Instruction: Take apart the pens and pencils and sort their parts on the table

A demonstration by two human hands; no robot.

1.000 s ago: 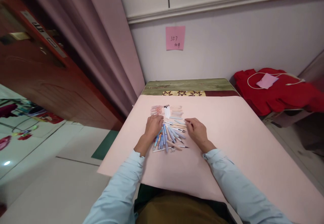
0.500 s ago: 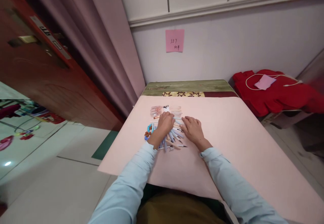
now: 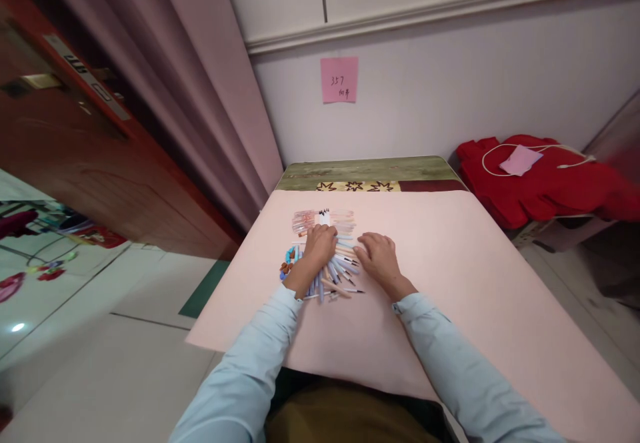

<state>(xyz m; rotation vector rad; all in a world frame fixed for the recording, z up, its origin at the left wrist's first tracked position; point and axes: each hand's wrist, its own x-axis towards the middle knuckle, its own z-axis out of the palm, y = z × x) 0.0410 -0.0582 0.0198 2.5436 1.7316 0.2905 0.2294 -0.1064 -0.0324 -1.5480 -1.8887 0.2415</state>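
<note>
My left hand [image 3: 321,244] is over the upper part of a loose pile of slender pen-like sticks [image 3: 337,273], pale blue, white and beige, several with dark tips. Its fingers are bent down and close together; what they hold, if anything, is hidden beneath them. At the pile's right side my right hand [image 3: 379,261] rests with thumb and fingers apart, its fingertips by the stick ends. Just beyond the left hand, clear and pinkish thin pieces [image 3: 303,221] lie in a neat row, with white dark-tipped ones [image 3: 325,217] in the middle. Left of the pile sit small blue and brown pieces [image 3: 285,267].
A pale pink sheet [image 3: 450,283] covers the table, whose green wood-look edge [image 3: 300,175] shows by the wall. A pink note [image 3: 339,79] hangs there. On the right lies red cloth [image 3: 545,196] with a white cable. A brown door [image 3: 100,156] stands on the left.
My left hand has drawn slightly back toward me, uncovering more of the white dark-tipped pieces. The right hand stays nearly where it was. The whole view has shifted a little.
</note>
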